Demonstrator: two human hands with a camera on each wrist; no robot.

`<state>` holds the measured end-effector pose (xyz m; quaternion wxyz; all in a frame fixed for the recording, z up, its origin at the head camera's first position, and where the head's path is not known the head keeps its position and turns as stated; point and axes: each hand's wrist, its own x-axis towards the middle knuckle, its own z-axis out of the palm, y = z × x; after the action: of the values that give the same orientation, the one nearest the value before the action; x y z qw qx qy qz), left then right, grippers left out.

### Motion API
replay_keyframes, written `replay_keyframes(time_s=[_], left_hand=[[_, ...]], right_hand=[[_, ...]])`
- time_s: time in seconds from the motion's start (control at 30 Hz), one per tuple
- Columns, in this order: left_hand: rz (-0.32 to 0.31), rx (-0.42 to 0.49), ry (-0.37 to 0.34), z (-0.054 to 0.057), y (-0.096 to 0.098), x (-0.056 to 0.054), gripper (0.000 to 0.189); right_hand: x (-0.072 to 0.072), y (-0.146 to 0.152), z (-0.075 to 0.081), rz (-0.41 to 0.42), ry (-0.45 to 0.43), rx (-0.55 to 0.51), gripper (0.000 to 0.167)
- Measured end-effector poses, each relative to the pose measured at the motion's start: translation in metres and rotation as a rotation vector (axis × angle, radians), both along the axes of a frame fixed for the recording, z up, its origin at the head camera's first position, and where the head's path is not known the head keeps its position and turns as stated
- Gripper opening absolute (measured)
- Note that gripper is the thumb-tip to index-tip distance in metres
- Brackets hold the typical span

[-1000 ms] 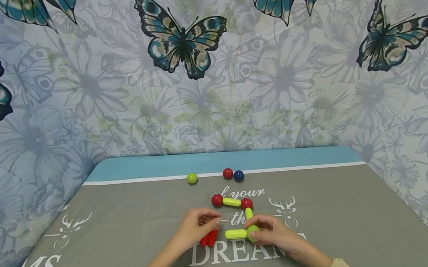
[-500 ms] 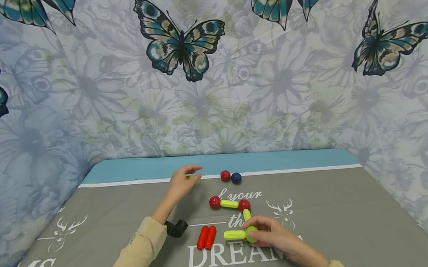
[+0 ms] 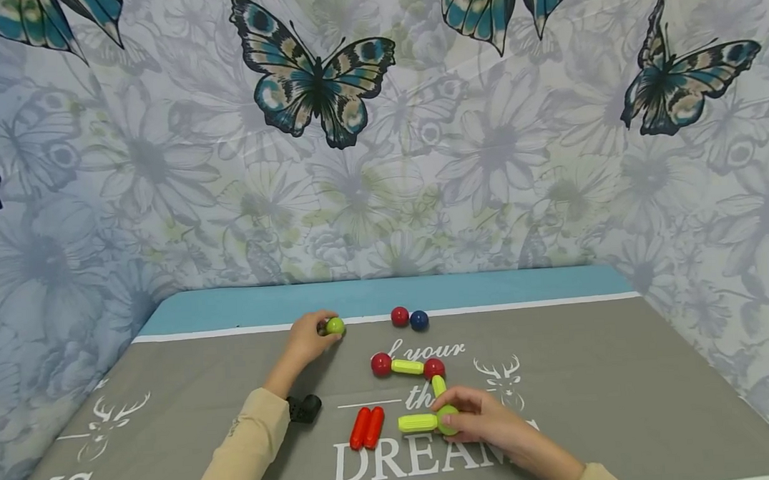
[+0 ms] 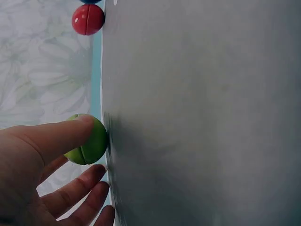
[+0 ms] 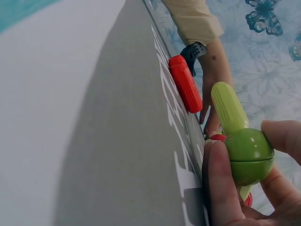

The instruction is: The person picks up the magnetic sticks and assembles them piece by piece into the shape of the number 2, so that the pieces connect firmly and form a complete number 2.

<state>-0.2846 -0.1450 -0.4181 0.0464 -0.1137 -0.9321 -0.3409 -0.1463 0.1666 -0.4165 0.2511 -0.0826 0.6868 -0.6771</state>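
At the far side of the table, my left hand (image 3: 309, 339) pinches a loose green ball (image 3: 335, 326). In the left wrist view the thumb lies across this green ball (image 4: 87, 143), and the lower fingers are spread. My right hand (image 3: 482, 416) grips another green ball (image 5: 250, 155), a corner of a joined chain. From that ball a lime rod (image 3: 418, 422) points left, and a second lime rod (image 3: 439, 386) leads up to a red ball (image 3: 434, 367). A further lime rod (image 3: 407, 367) links it to the end red ball (image 3: 381, 364).
Two red rods (image 3: 367, 427) lie side by side left of the chain. A loose red ball (image 3: 399, 316) and a blue ball (image 3: 419, 320) sit together near the white stripe at the back. A patterned cloth (image 3: 357, 198) hangs behind the table.
My left hand has left the red rods, reached to the far side and taken hold of the loose green ball. My right hand keeps its grip on the chain's green ball.
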Motion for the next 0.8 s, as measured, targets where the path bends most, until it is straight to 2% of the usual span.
replay_keyframes(time_s=[0.23, 0.37, 0.57, 0.8], left_hand=[[0.012, 0.036, 0.001, 0.001, -0.007, 0.006, 0.033], [-0.012, 0.076, 0.010, 0.000, -0.012, 0.011, 0.032], [-0.050, 0.134, -0.036, -0.001, -0.024, 0.018, 0.034], [-0.122, 0.074, -0.033, 0.009, -0.040, 0.031, 0.029]], right_hand=[[0.000, -0.001, 0.000, -0.008, -0.012, 0.000, 0.030], [-0.001, -0.002, 0.000, -0.007, -0.019, 0.006, 0.029], [-0.001, -0.002, -0.002, -0.005, -0.012, 0.004, 0.029], [-0.001, -0.001, -0.001, -0.006, -0.013, 0.012, 0.031]])
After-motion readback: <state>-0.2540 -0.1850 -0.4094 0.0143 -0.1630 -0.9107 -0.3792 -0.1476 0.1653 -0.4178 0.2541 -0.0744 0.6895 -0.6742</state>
